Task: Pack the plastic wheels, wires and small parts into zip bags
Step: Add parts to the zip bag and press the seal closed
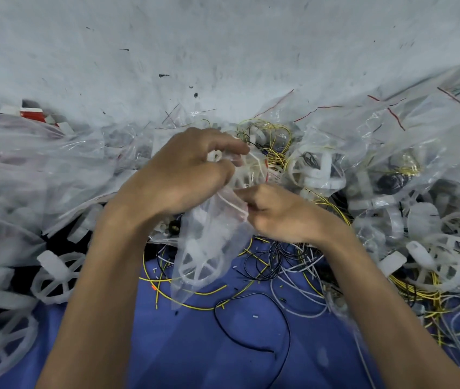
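Right now both hands meet at the mouth of the zip bag (209, 234), frame centre. L hand (183, 175) sits at 10 o'clock of the mouth, fingers curled tight, pinching the film plus a small white ring piece (214, 156); whether that piece is inside or outside the film can't be told. R hand (279, 214) sits at 4 o'clock of the mouth, thumb & forefinger nipped on the red-striped zip edge, other fingers folded under.

Bag's long axis runs approx 1 o'clock (mouth, at the fingers) to 7 o'clock (closed end, hanging toward the person over the blue cloth (195, 346)). One plastic wheel (198, 266) already lies low in the bag, well below both sets of fingers.

Judgement: the next move turns on the mouth gap betw. the two pinches. It faces 1 o'clock, so anything added goes in from there & slides to 7. L hand is nearer the ring piece; R hand is nearer the wires (251, 265) at 5 o'clock. A spare wheel (54, 276) lies at 8 o'clock, well apart.
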Demonstrator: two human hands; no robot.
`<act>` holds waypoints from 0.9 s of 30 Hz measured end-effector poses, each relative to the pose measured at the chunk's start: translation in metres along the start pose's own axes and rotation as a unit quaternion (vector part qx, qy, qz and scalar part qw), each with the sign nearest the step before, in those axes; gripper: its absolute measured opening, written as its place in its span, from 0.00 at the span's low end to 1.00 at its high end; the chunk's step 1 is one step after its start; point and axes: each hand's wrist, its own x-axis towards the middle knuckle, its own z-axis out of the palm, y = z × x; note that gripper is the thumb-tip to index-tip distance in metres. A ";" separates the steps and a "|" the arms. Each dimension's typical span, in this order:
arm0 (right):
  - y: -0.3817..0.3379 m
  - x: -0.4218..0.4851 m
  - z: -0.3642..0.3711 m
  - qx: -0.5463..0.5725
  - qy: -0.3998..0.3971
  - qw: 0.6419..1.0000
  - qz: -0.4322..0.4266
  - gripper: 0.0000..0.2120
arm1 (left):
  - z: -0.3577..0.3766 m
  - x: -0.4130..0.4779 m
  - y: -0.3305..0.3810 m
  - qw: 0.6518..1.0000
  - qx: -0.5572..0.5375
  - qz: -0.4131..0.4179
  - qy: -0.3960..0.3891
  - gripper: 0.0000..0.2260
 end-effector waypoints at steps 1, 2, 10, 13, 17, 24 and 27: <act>0.002 0.000 0.000 0.006 0.026 1.000 0.001 0.16 | -0.002 0.000 -0.001 1.000 -0.003 -0.011 0.016 0.16; 0.002 0.001 -0.002 0.019 0.060 0.998 0.004 0.14 | -0.005 0.001 -0.003 0.999 -0.011 -0.022 0.034 0.15; -0.005 0.009 0.022 0.066 0.031 0.997 0.041 0.22 | -0.024 -0.010 0.007 0.985 -0.011 -0.037 0.168 0.13; -0.001 0.016 0.039 0.132 -0.030 0.990 0.039 0.21 | -0.017 -0.007 0.009 0.986 0.055 -0.026 0.157 0.13; 0.019 0.012 0.033 0.150 -0.008 0.986 0.076 0.17 | -0.006 0.001 -0.008 0.986 0.138 -0.064 0.068 0.16; 0.051 -0.001 -0.003 0.123 0.190 0.969 0.102 0.06 | 0.000 0.015 -0.029 0.973 0.207 -0.099 0.017 0.20; 0.067 -0.008 -0.007 -0.013 -0.036 0.985 0.166 0.14 | -0.002 0.015 -0.035 0.972 0.210 -0.108 0.007 0.22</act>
